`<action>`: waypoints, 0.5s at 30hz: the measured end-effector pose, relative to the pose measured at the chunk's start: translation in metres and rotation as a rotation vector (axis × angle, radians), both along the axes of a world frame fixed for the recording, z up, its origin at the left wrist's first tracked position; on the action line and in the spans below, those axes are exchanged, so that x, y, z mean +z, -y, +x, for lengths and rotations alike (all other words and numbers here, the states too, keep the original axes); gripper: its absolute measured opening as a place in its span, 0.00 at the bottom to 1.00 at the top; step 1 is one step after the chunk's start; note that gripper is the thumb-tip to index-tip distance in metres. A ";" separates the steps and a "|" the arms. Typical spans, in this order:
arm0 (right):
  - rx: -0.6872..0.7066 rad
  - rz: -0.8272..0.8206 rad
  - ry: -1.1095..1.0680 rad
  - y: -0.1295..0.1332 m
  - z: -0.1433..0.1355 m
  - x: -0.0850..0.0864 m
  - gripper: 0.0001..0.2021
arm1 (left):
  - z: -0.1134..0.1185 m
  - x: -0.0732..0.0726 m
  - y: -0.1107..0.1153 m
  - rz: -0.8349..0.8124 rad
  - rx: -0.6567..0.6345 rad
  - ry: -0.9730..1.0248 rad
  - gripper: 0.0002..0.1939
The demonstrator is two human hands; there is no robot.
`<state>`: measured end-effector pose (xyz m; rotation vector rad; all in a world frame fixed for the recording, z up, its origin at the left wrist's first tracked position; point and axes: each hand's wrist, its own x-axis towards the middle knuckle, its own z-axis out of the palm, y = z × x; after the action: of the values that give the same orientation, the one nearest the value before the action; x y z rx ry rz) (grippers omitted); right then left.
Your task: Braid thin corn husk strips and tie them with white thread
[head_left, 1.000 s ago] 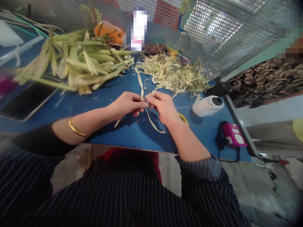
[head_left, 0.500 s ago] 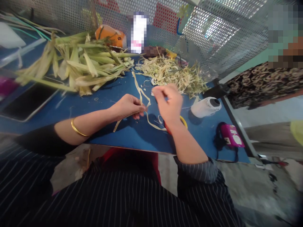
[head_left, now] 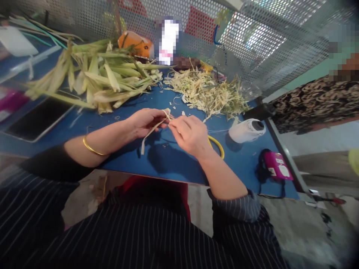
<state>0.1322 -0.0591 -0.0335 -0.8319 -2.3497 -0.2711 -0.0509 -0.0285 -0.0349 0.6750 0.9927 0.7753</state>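
Note:
Over the front middle of the blue table, my left hand (head_left: 148,121) pinches a pale corn husk strip (head_left: 154,129). A loose end of the strip hangs down below the left fingers, and a small bend of it stands above them. Close against it, my right hand (head_left: 190,134) is closed, its fingertips meeting the same strip where the hands come together. Part of the strip is hidden behind my fingers. Beneath the right wrist shows the yellow handle of what look like scissors (head_left: 218,145).
A heap of corn husks (head_left: 103,76) lies back left, and shredded husk bits (head_left: 207,91) back right. At right stand a thread spool (head_left: 244,130) and a magenta box (head_left: 279,165). A dark flat panel (head_left: 39,117) lies left. Behind is a perforated metal screen (head_left: 252,37). A person in patterned clothing (head_left: 311,95) is at right.
My right hand has come down and left to meet my left hand at the strip. The strip's upper lengths, which stretched toward the back, are now gathered at my fingers.

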 end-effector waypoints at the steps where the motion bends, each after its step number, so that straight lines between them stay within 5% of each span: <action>1: -0.001 0.046 0.083 -0.001 -0.002 -0.004 0.11 | -0.001 -0.001 -0.002 0.001 0.018 0.051 0.02; 7: -0.016 0.013 0.312 -0.008 -0.009 -0.020 0.14 | -0.002 -0.007 -0.006 -0.028 0.119 0.195 0.03; 12: -0.139 0.130 0.177 -0.001 -0.010 -0.016 0.13 | 0.000 -0.007 -0.002 0.066 0.156 0.184 0.07; 15: -0.086 0.235 0.167 0.003 -0.014 -0.016 0.14 | 0.007 -0.003 0.005 0.106 0.167 0.180 0.08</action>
<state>0.1185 -0.0624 -0.0499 -0.8224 -2.3779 -0.6621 -0.0440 -0.0336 -0.0381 0.6058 0.8551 1.0231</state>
